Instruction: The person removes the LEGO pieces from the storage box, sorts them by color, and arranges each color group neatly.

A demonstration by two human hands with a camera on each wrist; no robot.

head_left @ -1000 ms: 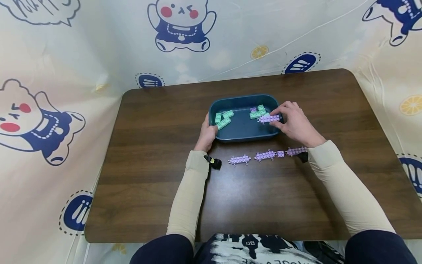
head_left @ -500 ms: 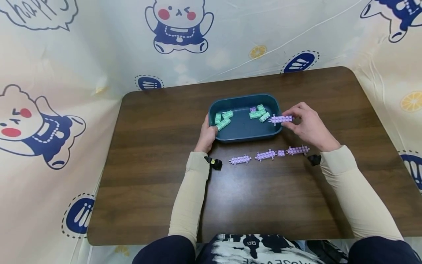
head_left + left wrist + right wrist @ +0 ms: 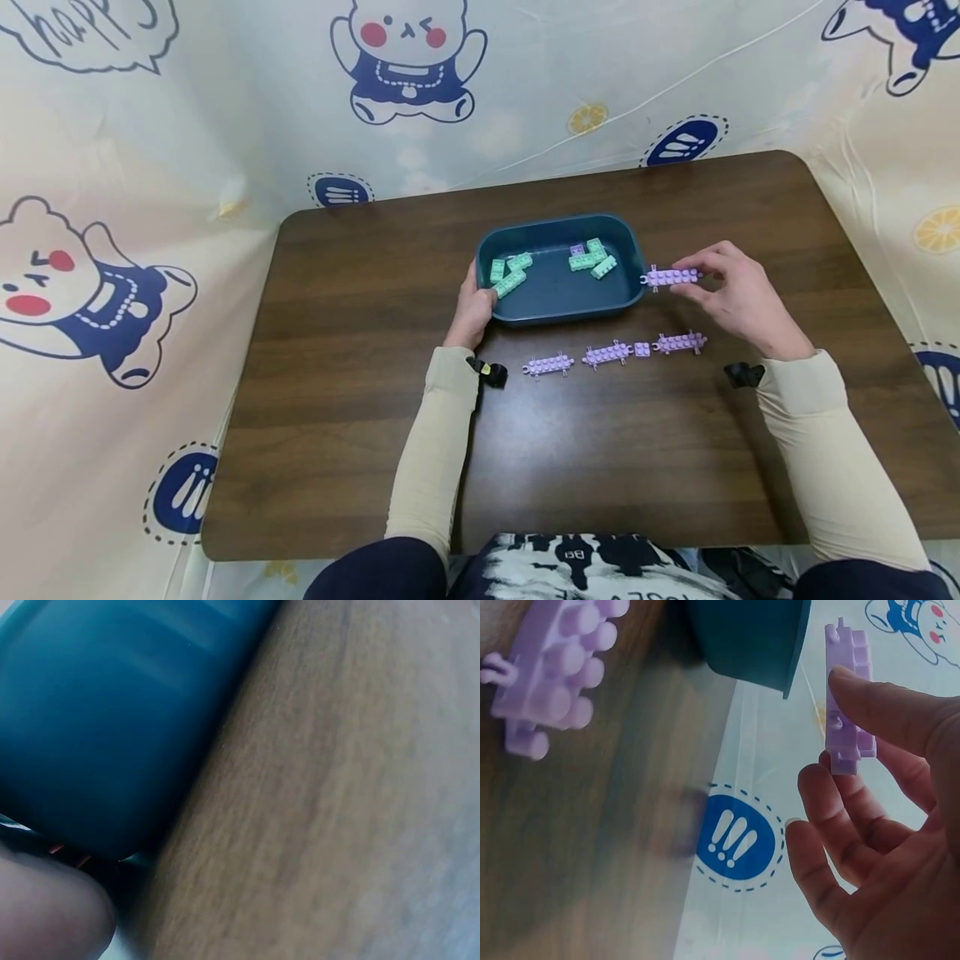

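Note:
Between thumb and fingertips, my right hand (image 3: 738, 293) pinches a long purple building block (image 3: 667, 277) with studs and small side pegs. It is held up just right of the dark teal tray (image 3: 558, 310); the right wrist view shows the block (image 3: 843, 741) on end between thumb and fingers. My left hand (image 3: 470, 314) grips the tray's left end, its thumb at the rim. In the tray lie several green blocks (image 3: 512, 282) on the left, more green blocks (image 3: 582, 262) on the right, and a small purple block (image 3: 577, 249).
In front of the tray, a row on the brown table (image 3: 360, 417) holds a left purple block (image 3: 548, 364), a middle one (image 3: 607, 354), a small square one (image 3: 642, 350) and a right one (image 3: 680, 342). A patterned curtain (image 3: 262, 100) hangs behind.
My right hand has carried the purple block rightward, from over the tray's right part to just outside its right edge. The left hand has stayed on the tray.

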